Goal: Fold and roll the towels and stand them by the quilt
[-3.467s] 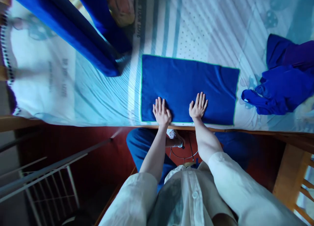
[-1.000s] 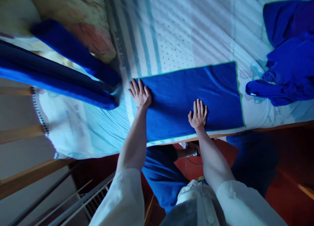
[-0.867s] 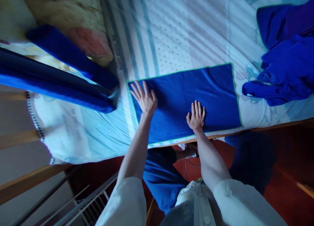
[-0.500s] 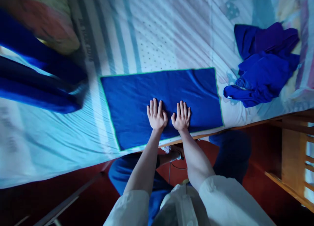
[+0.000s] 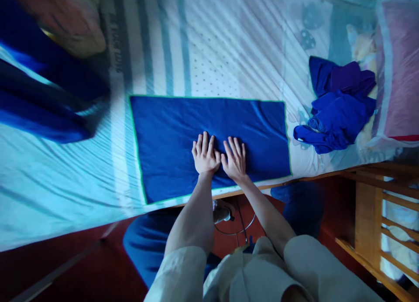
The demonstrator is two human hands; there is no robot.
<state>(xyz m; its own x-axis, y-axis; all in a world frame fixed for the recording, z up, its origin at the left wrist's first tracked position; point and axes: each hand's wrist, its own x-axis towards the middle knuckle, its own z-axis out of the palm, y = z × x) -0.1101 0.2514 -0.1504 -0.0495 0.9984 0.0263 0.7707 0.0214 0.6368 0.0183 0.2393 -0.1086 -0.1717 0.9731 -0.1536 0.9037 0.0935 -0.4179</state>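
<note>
A blue towel [image 5: 170, 136] with a green edge lies spread flat along the near side of the bed. My left hand [image 5: 205, 156] presses palm down on its middle, fingers spread. Close beside it, my right hand [image 5: 235, 159] also rests flat on the towel, fingers apart and pointing away from me. The two thumbs nearly meet. A few soft creases run across the towel's upper right part.
A heap of blue and purple clothes [image 5: 340, 110] lies right of the towel. Beyond it is a clear bag with pink contents [image 5: 399, 70]. Blue fabric [image 5: 42, 105] hangs in at the left, near a pillow [image 5: 72, 22]. A wooden ladder or rail [image 5: 368, 223] stands at lower right.
My hands stay on the towel and have come slightly closer together, the right one shifting left. The camera view has turned a little, showing more of the bag on the right.
</note>
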